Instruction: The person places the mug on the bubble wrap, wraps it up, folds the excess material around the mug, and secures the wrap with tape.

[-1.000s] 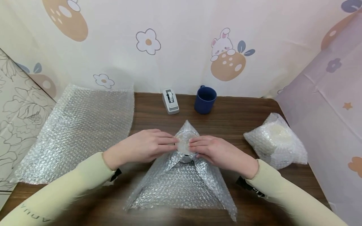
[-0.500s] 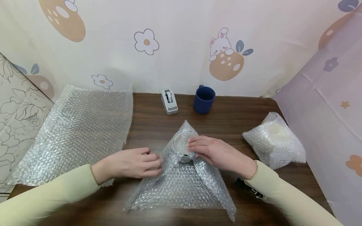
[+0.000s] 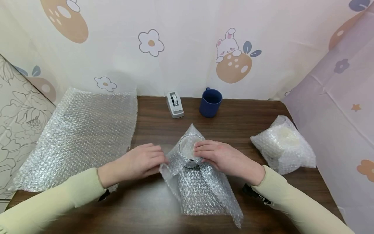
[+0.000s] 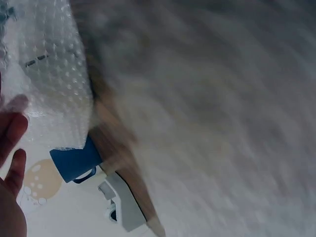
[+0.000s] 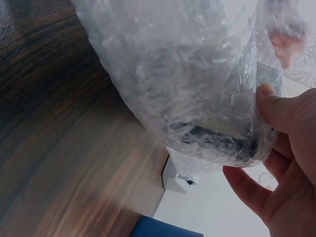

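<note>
Both are busy: left hand pinching bubble wrap, right hand gripping the wrapped round object between them.

Lettering and signs — none legible.
Left sleeve: small dark marks at the lower left corner of the head view, cut off by the edge, too little shown to read. Bubble wrap: a short row of dark dashes in the left wrist view — on the sheet or seen through it, cannot tell which; no letter or number to be made out.
</note>
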`<state>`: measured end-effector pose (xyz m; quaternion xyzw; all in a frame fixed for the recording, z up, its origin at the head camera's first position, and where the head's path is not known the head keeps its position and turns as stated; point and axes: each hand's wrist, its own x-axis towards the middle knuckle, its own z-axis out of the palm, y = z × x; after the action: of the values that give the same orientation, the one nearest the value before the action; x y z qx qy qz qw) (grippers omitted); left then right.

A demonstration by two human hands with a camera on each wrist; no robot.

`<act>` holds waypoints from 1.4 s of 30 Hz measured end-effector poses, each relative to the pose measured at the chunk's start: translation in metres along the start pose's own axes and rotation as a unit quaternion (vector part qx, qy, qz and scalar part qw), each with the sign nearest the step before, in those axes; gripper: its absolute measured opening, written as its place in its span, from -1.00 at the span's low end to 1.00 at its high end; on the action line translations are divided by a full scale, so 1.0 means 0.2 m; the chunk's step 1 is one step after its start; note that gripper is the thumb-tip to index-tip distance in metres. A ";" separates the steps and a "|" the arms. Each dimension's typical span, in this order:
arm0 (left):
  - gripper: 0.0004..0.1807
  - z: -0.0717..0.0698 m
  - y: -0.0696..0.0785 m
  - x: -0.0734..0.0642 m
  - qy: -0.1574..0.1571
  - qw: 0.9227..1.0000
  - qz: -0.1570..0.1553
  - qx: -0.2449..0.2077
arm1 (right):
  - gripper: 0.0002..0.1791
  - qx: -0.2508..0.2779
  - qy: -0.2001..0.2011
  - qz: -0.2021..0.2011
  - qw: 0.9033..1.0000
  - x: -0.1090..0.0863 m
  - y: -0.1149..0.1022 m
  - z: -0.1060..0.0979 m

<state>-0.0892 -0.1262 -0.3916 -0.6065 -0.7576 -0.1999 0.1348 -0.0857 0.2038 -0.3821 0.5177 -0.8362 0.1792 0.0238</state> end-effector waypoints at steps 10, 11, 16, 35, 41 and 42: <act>-0.82 0.04 0.01 0.13 0.099 0.971 -0.216 -0.042 | -0.63 -0.015 -0.025 0.000 1.000 0.02 0.00 -0.02; -0.80 0.05 0.00 0.14 0.100 0.967 -0.231 -0.040 | -0.62 -0.018 -0.028 0.001 0.999 0.02 0.00 -0.02; -0.76 0.08 -0.01 0.20 0.095 0.957 -0.274 -0.025 | -0.55 -0.024 -0.021 0.005 0.999 0.03 0.00 -0.02; -0.50 0.08 -0.02 0.22 0.003 0.988 -0.042 0.149 | -0.73 -0.043 -0.020 0.011 0.999 0.01 0.00 0.00; -0.35 0.11 -0.01 0.20 -0.048 0.989 -0.050 0.134 | -0.66 -0.029 0.002 0.017 0.999 -0.01 0.00 0.02; -0.32 0.11 -0.01 0.20 -0.054 0.988 -0.051 0.138 | -0.65 -0.026 0.010 0.016 0.999 -0.02 0.00 0.03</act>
<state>-0.0985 -0.0818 -0.3946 -0.5529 -0.8139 -0.0666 0.1659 -0.0833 0.2053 -0.3877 0.5021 -0.8483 0.1624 0.0430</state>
